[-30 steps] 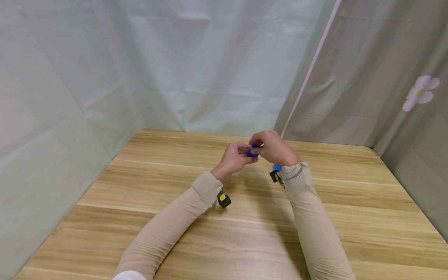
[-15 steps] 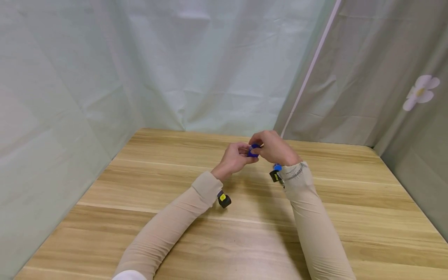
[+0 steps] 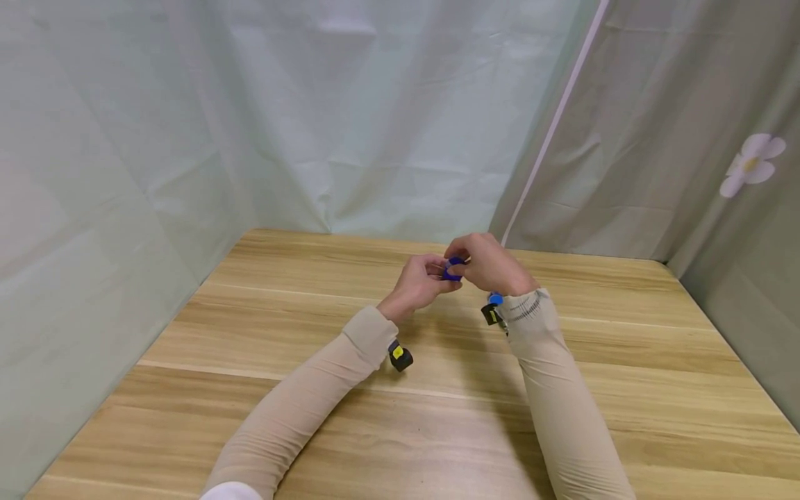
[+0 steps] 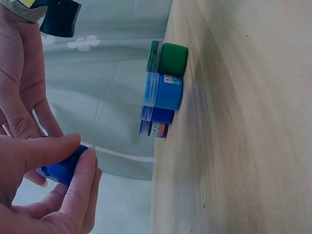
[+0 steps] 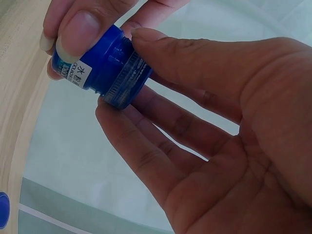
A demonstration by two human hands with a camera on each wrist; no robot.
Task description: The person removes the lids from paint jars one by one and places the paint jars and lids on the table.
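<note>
A small blue gouache paint jar [image 3: 454, 269] is held up over the table between both hands. My left hand [image 3: 420, 281] pinches its labelled body, seen in the right wrist view as the blue jar body [image 5: 100, 56]. My right hand [image 3: 490, 265] grips the clear, ridged lid [image 5: 127, 80] between thumb and fingers. A narrow blue neck band shows between lid and body. In the left wrist view, a row of paint jars stands on the table: a green jar [image 4: 173, 59], a light blue jar [image 4: 168, 91] and two smaller dark blue jars [image 4: 163, 115].
The wooden table [image 3: 281, 417] meets a pale curtain [image 3: 375, 125] at the back and sides. Black and yellow wrist devices hang under both sleeves, one being the left device [image 3: 400, 357]. A round blue top [image 3: 495, 298] shows beside the right sleeve, which hides much behind it.
</note>
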